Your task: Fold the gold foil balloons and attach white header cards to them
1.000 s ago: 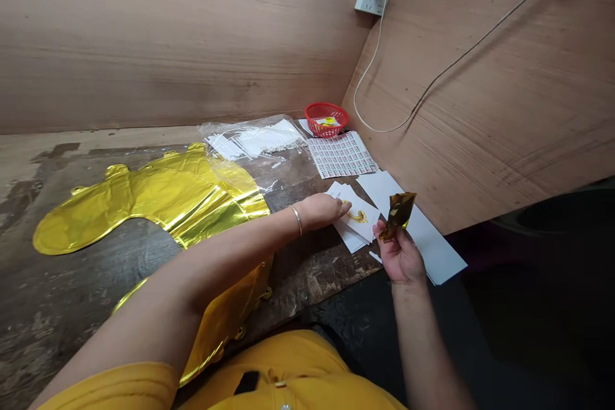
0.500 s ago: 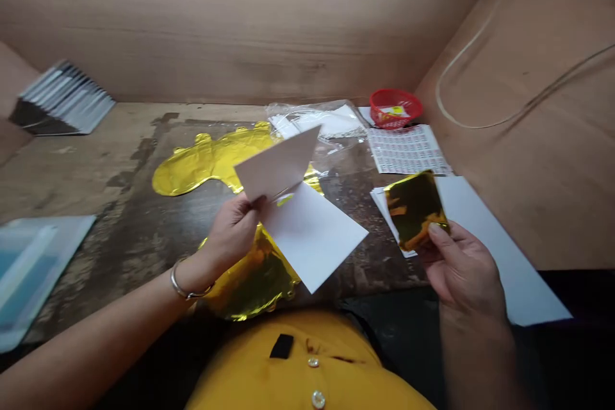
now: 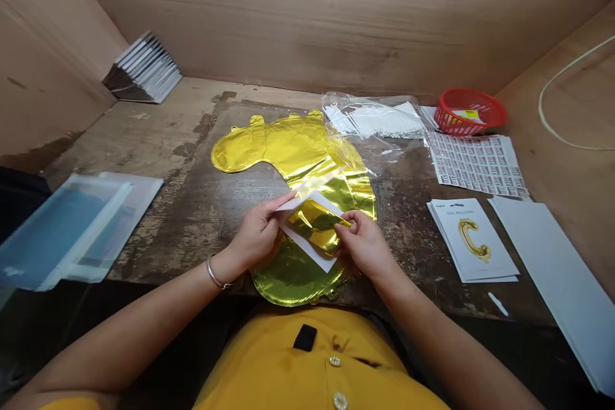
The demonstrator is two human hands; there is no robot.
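My left hand [image 3: 259, 230] grips a white folded card [image 3: 323, 264] by its left side, the card opened partway. In my right hand [image 3: 365, 240] is a folded gold foil balloon [image 3: 314, 224], pinched at its right edge and lying against the inside of the card. Beneath both hands a large flat gold foil balloon [image 3: 288, 147], curved like a C, is spread over the table. To the right, a small stack of printed cards [image 3: 473, 240] reads "FOIL BALLOONS" and pictures a gold C.
Clear plastic sleeves [image 3: 86, 224] lie at the left edge. A bundle of cards [image 3: 147, 70] stands at the back left. Toward the back right are a clear bag of white pieces [image 3: 379, 118], a red basket [image 3: 468, 112] and a sticker sheet [image 3: 480, 163]. White card sheets [image 3: 552, 275] lie far right.
My right hand has brought the folded gold foil balloon leftward, from beside the card stack onto the white card. My left hand still holds the card, now lower. The view has shifted.
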